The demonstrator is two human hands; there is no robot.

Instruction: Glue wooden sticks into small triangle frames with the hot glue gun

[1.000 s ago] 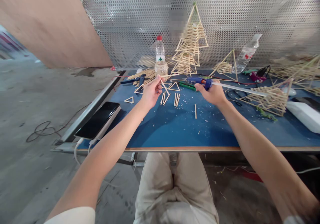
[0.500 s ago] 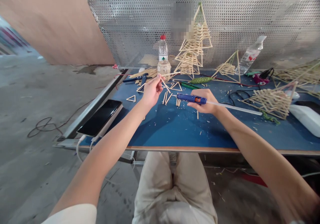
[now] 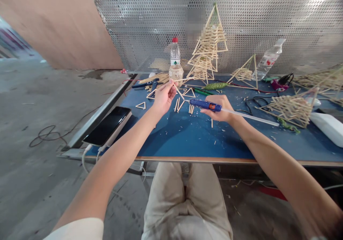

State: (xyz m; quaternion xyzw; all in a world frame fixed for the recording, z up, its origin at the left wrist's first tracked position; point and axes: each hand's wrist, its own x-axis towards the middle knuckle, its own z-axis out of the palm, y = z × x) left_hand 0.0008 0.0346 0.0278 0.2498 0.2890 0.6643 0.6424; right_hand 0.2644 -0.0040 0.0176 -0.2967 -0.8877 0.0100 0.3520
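Note:
My left hand (image 3: 164, 96) pinches two thin wooden sticks (image 3: 179, 91) that meet at an angle by my fingertips. One stick points right, the other slants down toward the right. My right hand (image 3: 220, 108) is wrapped around a blue glue gun (image 3: 205, 105), with a long clear glue stick (image 3: 250, 118) coming out of its back. The gun's nozzle is at the lower end of the slanting stick; whether they touch is hard to tell. Below lie several short loose sticks (image 3: 180, 106) and a small wooden triangle (image 3: 140, 105) on the blue table (image 3: 171, 140).
A tall stick structure (image 3: 207, 54) stands at the back beside a red-capped bottle (image 3: 175, 58). Another bottle (image 3: 270, 59) leans against the perforated metal panel. More stick pieces (image 3: 289, 108) and a white object (image 3: 328, 127) are at the right. A phone (image 3: 107, 125) with white cables lies at the left edge.
The glue gun has shifted slightly left, and its nozzle is now at the lower end of the slanting stick. My left hand has barely moved.

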